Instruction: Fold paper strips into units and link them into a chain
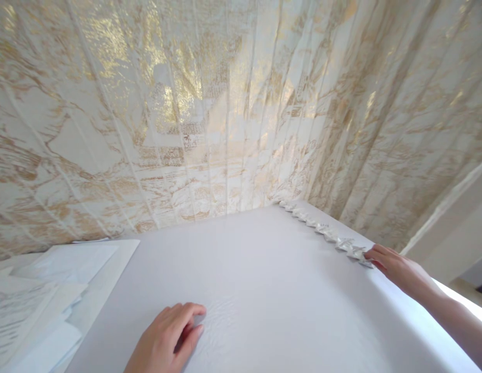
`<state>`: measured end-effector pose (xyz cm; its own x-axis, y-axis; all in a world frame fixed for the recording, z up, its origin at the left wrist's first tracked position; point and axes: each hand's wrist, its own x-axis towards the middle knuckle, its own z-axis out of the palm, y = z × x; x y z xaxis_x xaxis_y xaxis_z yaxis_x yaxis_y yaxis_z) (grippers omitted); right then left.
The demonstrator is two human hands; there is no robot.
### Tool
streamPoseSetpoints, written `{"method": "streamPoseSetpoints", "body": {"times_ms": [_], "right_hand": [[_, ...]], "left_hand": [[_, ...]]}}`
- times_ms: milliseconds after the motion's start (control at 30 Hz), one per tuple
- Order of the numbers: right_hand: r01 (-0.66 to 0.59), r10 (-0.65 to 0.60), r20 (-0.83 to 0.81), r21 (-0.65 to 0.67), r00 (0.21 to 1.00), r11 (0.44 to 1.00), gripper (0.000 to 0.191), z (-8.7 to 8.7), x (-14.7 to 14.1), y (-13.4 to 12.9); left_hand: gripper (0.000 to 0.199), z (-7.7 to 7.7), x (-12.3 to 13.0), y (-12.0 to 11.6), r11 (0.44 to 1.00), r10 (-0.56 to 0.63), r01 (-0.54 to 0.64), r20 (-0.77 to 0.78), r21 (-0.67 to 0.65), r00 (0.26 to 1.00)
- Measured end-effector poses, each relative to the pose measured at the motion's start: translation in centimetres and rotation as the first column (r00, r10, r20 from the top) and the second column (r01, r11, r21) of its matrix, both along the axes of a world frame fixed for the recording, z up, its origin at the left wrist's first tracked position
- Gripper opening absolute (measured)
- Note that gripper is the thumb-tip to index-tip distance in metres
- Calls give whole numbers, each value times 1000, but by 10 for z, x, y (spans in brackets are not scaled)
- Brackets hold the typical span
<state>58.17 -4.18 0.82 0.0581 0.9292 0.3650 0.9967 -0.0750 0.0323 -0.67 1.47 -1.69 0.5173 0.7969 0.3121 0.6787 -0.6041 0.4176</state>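
Observation:
A row of small folded paper pieces (330,237), white with some printed grey marks, runs along the right side of the white tabletop (241,269). My right hand (386,261) is at the near end of this row, its fingers closed on the nearest folded piece (366,263), which they partly hide. Low in the picture, my left hand (171,334) rests on or just over the tabletop. Its thumb and forefinger are apart and curved, with nothing between them.
Loose sheets of paper (27,305), some printed, lie in an overlapping pile on the left. A patterned gold-and-white curtain (210,119) hangs along the table's far edge and right side. Past it, at the far right, is a pale surface (454,223).

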Motion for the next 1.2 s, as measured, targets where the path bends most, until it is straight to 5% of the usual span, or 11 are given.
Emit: {"method": "streamPoseSetpoints", "body": {"times_ms": [233,367,533,667,733,833,967,1033,1200], "right_hand": [[32,-30,-23,94,999,995,25,9,-2,-12],[-2,6,-31,133,1000,991,24,24,-34,-10],[-302,343,-139,255,929,919,20,33,-149,26],[-635,658,-306,186,688,750,25,21,-274,48],[-737,730,-360,149,581,659,28,13,-322,51],[-816,767,-413,90,491,571,25,6,-362,51],[-787,702,-513,80,494,611,23,4,-366,51],[-758,652,-567,73,504,649,24,5,-362,53],[-737,622,-597,74,506,671,25,5,-359,55]], "left_hand": [[12,2,4,-3,1000,18,-17,31,-20,999],[10,4,8,-5,999,41,-40,64,-14,997],[15,19,15,-12,1000,15,-15,-15,-4,1000],[16,35,13,-24,996,55,-58,-45,-63,997],[20,40,-7,-24,994,89,-92,-47,-56,995],[24,40,-72,-13,955,288,-283,-48,94,956],[51,28,-186,4,769,621,-560,-151,308,769],[53,19,-225,7,717,685,-595,-208,362,698],[37,10,-244,2,724,668,-569,-191,390,719]]}}
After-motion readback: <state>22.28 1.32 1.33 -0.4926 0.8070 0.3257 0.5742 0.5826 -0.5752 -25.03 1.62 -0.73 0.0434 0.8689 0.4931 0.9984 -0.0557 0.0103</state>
